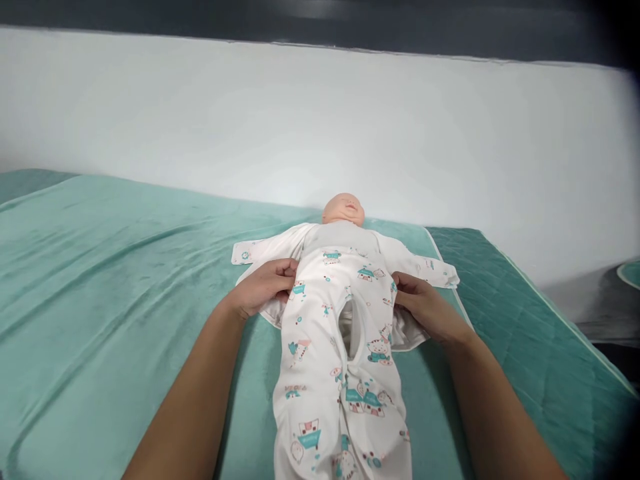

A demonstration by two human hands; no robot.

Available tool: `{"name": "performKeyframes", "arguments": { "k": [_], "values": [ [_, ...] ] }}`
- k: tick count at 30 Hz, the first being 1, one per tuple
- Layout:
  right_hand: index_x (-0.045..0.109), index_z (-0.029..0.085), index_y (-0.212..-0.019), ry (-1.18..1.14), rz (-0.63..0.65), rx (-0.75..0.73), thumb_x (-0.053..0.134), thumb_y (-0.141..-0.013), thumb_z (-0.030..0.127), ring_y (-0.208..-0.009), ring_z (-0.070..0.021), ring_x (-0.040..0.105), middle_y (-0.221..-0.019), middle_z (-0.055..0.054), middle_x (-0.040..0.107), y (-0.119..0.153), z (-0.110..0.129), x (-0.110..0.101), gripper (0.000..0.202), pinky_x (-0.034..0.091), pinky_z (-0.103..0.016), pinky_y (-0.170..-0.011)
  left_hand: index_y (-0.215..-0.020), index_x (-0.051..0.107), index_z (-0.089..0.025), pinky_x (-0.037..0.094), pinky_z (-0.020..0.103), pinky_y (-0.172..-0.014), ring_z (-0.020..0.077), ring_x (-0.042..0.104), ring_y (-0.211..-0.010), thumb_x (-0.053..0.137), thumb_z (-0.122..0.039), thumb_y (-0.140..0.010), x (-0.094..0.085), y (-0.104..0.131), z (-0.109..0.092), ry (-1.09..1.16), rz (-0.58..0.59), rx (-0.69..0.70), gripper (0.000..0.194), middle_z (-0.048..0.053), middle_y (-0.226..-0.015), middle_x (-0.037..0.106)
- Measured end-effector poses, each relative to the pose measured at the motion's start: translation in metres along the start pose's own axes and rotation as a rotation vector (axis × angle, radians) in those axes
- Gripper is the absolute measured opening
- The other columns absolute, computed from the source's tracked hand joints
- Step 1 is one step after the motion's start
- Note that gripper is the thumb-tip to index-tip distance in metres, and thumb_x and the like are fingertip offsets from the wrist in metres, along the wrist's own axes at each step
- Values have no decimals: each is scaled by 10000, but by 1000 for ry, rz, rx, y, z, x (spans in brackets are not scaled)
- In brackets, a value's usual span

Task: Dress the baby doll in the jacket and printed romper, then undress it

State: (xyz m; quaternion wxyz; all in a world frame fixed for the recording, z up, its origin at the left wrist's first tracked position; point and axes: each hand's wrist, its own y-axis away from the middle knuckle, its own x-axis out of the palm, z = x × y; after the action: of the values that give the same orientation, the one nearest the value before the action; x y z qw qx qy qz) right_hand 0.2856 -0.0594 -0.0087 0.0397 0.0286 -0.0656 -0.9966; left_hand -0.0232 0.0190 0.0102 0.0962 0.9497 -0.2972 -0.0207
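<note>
A baby doll (345,209) lies on its back, head toward the wall, with a white long-sleeved top (280,245) on it and both sleeves spread outward. Over its belly and legs are white baby pants (305,353) printed with teal boats and small animals, with an open slit at the crotch. My left hand (270,285) pinches the pants' edge at the left hip. At the opposite hip, my right hand (425,303) has its fingers closed on the pants' other edge. The top's loose flaps stick out beneath both hands. The doll's feet are out of frame.
A teal sheet (125,287) with soft creases covers the bed under the doll. Along the right lies a darker quilted cover (525,320) reaching the bed's edge. Behind the bed stands a white wall (300,120) with a dark band above it.
</note>
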Motion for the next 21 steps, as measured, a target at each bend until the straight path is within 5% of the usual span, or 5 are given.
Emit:
{"name": "performKeyframes", "arguments": {
  "k": [7,12,17,21],
  "values": [
    [497,202,-649,34,-205,-6,720,-737,323,-526,-83,407,-570,65,489,-6,-6,4,269,324,-206,-488,-820,517,-198,339,176,-483,78,487,-550,615,-196,-672,7,0,-5,-72,-168,-30,178,-58,-656,532],
    [593,248,-872,84,-290,34,701,-726,289,-571,-128,544,-703,43,647,-13,-11,7,187,423,-236,-513,-925,576,-199,406,218,-528,120,553,-598,614,-276,-686,9,-6,-2,-179,-262,-56,253,-15,-753,641],
    [643,239,-1016,215,-284,-2,657,-720,237,-805,-202,674,-981,-39,737,-16,-6,11,296,536,-320,-720,-794,659,-177,455,263,-623,215,633,-779,557,-293,-690,12,-10,-4,-388,-213,-29,187,33,-803,709],
    [678,223,-1051,173,-200,-19,699,-668,206,-934,-256,690,-1075,-66,739,-10,5,16,384,547,-359,-793,-816,706,-181,492,287,-688,239,653,-844,550,-236,-673,19,-10,-7,-272,-83,-39,219,41,-813,733]
  ]
}}
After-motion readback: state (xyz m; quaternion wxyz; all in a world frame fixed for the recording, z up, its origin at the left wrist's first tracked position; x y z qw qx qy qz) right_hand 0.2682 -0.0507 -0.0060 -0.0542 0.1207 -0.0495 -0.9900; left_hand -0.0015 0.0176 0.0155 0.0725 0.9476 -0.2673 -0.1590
